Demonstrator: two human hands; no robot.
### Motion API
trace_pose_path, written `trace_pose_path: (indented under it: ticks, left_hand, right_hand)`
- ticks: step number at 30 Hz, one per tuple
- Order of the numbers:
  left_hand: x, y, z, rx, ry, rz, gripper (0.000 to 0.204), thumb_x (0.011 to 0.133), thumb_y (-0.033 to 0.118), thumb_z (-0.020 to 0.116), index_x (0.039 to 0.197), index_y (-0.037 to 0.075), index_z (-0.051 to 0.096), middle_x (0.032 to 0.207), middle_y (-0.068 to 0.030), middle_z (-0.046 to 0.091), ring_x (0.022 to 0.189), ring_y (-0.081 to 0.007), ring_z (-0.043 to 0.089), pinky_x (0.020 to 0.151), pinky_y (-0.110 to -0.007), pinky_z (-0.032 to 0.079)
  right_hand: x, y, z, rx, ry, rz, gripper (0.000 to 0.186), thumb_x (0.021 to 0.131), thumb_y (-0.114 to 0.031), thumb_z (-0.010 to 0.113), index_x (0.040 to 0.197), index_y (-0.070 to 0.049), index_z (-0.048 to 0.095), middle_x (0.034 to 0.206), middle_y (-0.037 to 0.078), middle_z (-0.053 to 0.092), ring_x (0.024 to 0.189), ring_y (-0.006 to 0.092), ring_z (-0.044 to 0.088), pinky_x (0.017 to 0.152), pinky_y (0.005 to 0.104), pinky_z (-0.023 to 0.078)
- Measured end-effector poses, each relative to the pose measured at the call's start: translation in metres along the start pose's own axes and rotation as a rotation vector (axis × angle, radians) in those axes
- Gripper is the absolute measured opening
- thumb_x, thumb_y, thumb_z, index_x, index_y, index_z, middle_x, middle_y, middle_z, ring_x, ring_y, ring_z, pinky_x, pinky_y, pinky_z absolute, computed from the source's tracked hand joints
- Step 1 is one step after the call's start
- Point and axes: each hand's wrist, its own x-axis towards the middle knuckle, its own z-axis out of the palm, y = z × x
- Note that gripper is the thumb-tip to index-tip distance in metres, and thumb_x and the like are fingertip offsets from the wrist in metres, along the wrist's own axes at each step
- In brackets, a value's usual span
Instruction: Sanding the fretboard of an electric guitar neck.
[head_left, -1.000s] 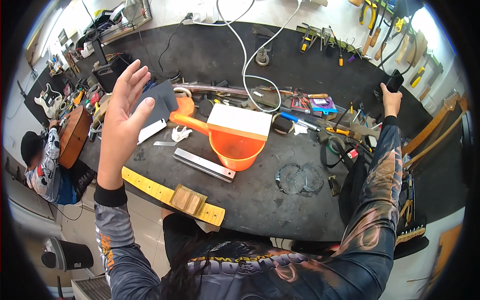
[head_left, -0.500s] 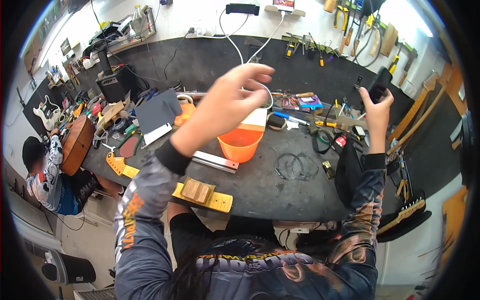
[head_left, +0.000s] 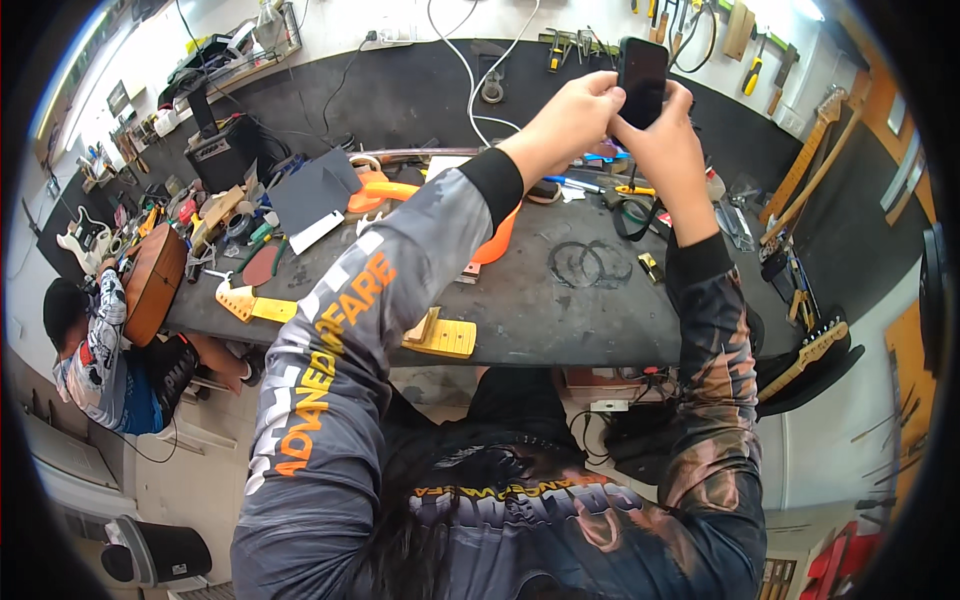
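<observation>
A black smartphone (head_left: 642, 78) is held up over the far part of the workbench, its dark screen toward me. My right hand (head_left: 668, 150) grips it from the lower right, closed around its lower edge. At the phone's left edge is my left hand (head_left: 572, 118), its fingers closed and bunched against the side; the exact hold is partly hidden. Below my left forearm, an orange bucket (head_left: 497, 243) is mostly covered by the sleeve. A light wooden guitar neck (head_left: 448, 342) lies along the bench's near edge, with a wooden block (head_left: 424, 326) on it, partly hidden.
Coiled dark strings (head_left: 590, 264) lie on the dark workbench (head_left: 540, 315). Tools clutter its left and back. To the left, a seated person (head_left: 85, 325) holds an acoustic guitar (head_left: 154, 283). More guitar necks (head_left: 803, 163) lean at the right. A black bin (head_left: 165, 550) stands on the floor.
My left hand has moved right and up, from above the bucket to the phone. My right hand has brought the phone leftward and up. The view has tilted down.
</observation>
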Motion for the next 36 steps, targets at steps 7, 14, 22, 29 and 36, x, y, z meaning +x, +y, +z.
trace_pose_path:
  ticks: [7,14,22,29,36]
  left_hand:
    - [0.039,0.016,-0.037,-0.270,-0.017,0.113,0.049,0.125,0.025,0.047,0.169,0.003,0.045,0.146,-0.0138,0.062,0.124,-0.0327,0.073,0.107,-0.064,0.068]
    - [0.073,0.047,-0.043,-0.346,-0.121,0.150,0.042,0.127,0.035,0.034,0.159,0.019,0.055,0.141,-0.0090,0.075,0.121,-0.0237,0.078,0.100,-0.056,0.065]
    - [0.098,0.050,-0.058,-0.313,-0.233,0.245,0.047,0.117,0.019,0.063,0.160,0.006,0.047,0.131,-0.0127,0.073,0.112,-0.0238,0.077,0.092,-0.041,0.066]
    - [0.088,0.047,-0.055,0.187,-0.056,0.485,0.083,0.088,-0.010,0.078,0.162,0.002,0.042,0.133,-0.0110,0.068,0.113,-0.0193,0.072,0.089,-0.034,0.063]
    - [0.091,0.051,-0.061,0.008,-0.062,0.351,0.075,0.102,-0.002,0.072,0.168,0.007,0.037,0.125,-0.0098,0.072,0.094,-0.0175,0.074,0.071,-0.031,0.063]
  right_hand:
    - [0.064,0.002,-0.019,0.424,-0.311,0.019,0.062,0.117,-0.029,0.065,0.167,0.003,0.048,0.131,0.017,0.077,0.111,0.0218,0.078,0.092,0.0334,0.063]
    - [0.118,-0.002,-0.033,0.576,-0.177,-0.007,0.031,0.115,-0.012,0.066,0.142,0.002,0.064,0.109,0.009,0.076,0.091,0.0148,0.075,0.077,0.0289,0.062]
    - [0.147,0.001,-0.033,0.715,-0.226,-0.043,0.028,0.116,-0.017,0.068,0.140,-0.003,0.065,0.103,0.008,0.077,0.079,0.0137,0.074,0.067,0.0289,0.064]
    - [0.147,0.001,-0.034,0.730,-0.237,-0.043,0.031,0.116,-0.020,0.070,0.141,-0.003,0.064,0.102,0.008,0.077,0.080,0.0154,0.077,0.069,0.0298,0.066]
    - [0.145,-0.001,-0.028,0.726,-0.251,-0.080,0.034,0.116,-0.023,0.071,0.144,-0.004,0.062,0.113,0.009,0.077,0.092,0.0169,0.079,0.074,0.0311,0.068]
